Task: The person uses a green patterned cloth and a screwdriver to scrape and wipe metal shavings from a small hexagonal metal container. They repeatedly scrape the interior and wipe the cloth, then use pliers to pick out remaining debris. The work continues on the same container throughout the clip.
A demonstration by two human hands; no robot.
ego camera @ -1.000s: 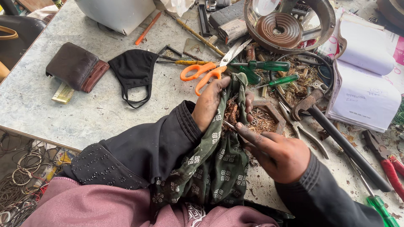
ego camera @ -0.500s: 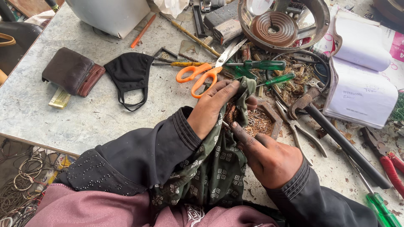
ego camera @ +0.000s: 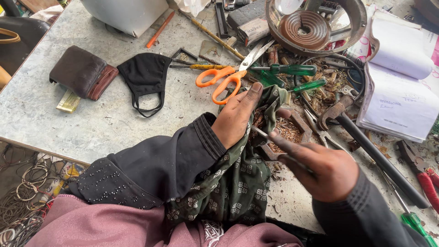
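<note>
A green patterned cloth (ego camera: 238, 174) drapes from the person's lap up onto the near edge of the worktop (ego camera: 91, 123), its upper end bunched over a small rusty part that is mostly hidden. The left hand (ego camera: 235, 116) lies on that bunched end with fingers stretched out flat, pressing the soft fabric down rather than closing on it. The right hand (ego camera: 327, 169) is curled around a thin metal tool (ego camera: 274, 144), whose tip reaches in under the left palm; index finger lies straight along the shaft.

Just beyond the left fingertips lie orange-handled scissors (ego camera: 228, 77), blades pointing up-right, and two green-handled screwdrivers (ego camera: 292, 69). Coppery wire scraps (ego camera: 286, 132) litter the grainy, stained stone surface beside the cloth.

To the right an open notebook (ego camera: 398, 96) with white handwritten pages overhangs the clutter; a long dark metal rod (ego camera: 379, 160) runs diagonally below it. A round metal housing with a brown coil (ego camera: 315, 25) sits at the far edge.

The left half of the worktop has the most open room: only a black face mask (ego camera: 144, 75), a brown wallet (ego camera: 82, 73) and a small yellowish flat packet (ego camera: 68, 101) under it.
</note>
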